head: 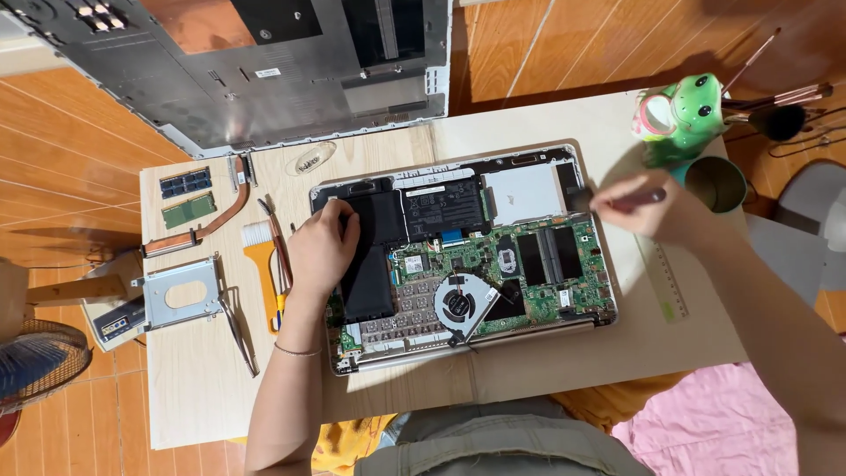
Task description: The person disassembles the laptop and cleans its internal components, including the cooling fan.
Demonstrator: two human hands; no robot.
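Left hand: released, palm flat on the black battery in the opened laptop.
Right hand: grip pinching a small brush above the board.
Risk: bristles could snag the fan or tiny parts.
Labels: white sticker on battery; 2 memory sticks far left on the surface.

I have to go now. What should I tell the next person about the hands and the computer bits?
Left hand: flat on the black battery in the opened laptop.
Right hand: fingers shut on a small brush, at the laptop's top right.
Done: bottom cover off; memory sticks, copper heat pipe and metal bracket lie left.
Left: fan and battery still inside.
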